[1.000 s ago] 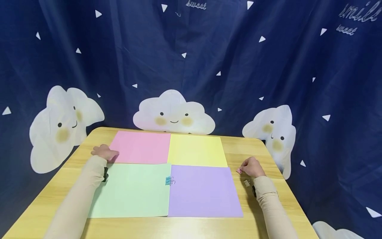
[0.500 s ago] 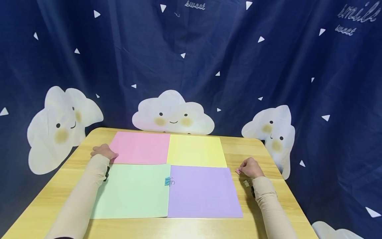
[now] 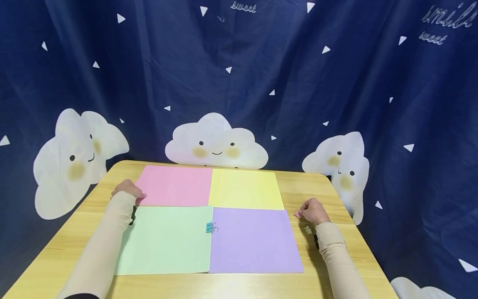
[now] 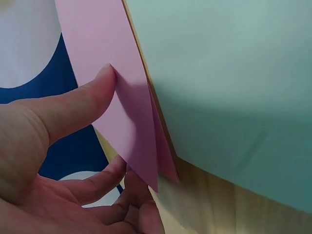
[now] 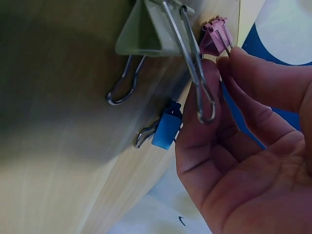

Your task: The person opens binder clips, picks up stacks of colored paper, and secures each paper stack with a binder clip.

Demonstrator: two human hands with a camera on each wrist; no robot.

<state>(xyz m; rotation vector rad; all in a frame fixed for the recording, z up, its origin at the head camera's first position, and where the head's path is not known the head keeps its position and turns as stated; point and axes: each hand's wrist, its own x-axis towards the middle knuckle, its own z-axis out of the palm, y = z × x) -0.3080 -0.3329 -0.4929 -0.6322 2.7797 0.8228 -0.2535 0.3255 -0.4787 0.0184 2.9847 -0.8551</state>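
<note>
Two hands are gripping: the left hand (image 3: 128,189) is pinching the pink paper (image 3: 175,187) near its near-left corner, thumb above, fingers underneath, seemingly to lift its edge. The right hand (image 3: 314,210) is pinching the pink clip (image 5: 213,43) just right of the purple paper (image 3: 257,241), apparently by its wire end, leaving its mouth free. A teal clip (image 3: 208,228) is biting the green paper's (image 3: 164,241) right edge, presumably holding layers together.

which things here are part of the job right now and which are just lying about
In the job:
pink paper, pinched by the left hand
pink clip, pinched by the right hand
probably the green paper too, with a teal clip on its edge

Seemingly lying about, untouched:
yellow paper
purple paper
pale clip
blue clip
</note>
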